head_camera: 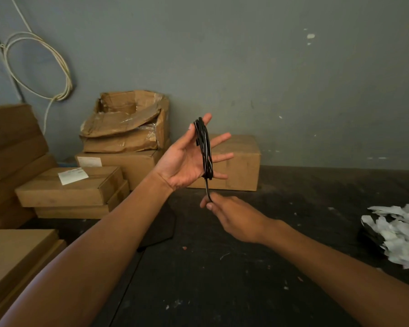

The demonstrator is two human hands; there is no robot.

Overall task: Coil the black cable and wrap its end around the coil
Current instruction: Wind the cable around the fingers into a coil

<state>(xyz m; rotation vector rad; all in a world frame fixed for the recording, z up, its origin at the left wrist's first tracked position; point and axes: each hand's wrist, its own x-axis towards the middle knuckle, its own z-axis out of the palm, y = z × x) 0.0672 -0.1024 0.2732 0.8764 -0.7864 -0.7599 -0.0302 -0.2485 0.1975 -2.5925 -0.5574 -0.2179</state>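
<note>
Coiling step in hand. The thin black cable coil (204,149) loops round the spread, straight fingers of the left hand (187,159). Just below the coil, the right hand (229,215) pinches the trailing cable — feeding turns. Next, judged: finish winding, then wrap the end crosswise round the coil.

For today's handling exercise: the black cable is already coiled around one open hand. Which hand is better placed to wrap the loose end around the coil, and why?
The right hand. It already pinches the loose end just below the coil, free to circle it. The left hand is spread open, serving as the coil's frame.
</note>
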